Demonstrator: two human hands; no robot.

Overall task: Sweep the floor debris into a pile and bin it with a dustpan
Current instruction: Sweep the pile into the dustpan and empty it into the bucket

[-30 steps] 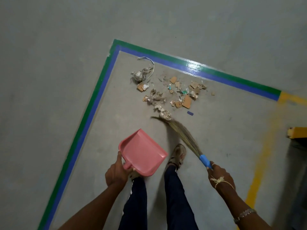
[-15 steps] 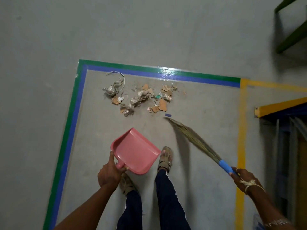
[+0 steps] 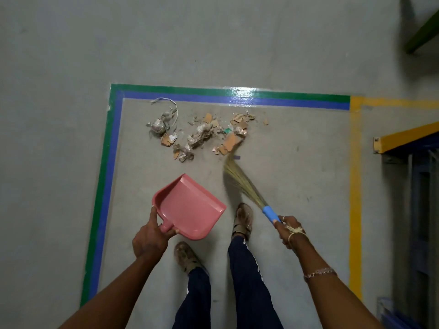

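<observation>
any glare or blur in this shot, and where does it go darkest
Head view: glare flares white on the tape along the top line. Head view: the broom bristles are smeared by motion blur, while the debris and dustpan look fairly sharp. Head view: the right edge around the rack falls into deep shadow.

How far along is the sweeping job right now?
Done: the debris lies loosely gathered by the taped corner, a few scraps apart. In hand: the right hand holds the broom, bristles at the pile's right edge; the left hand holds the empty pink dustpan. Left: tighten the pile, scoop it, bin it.
</observation>
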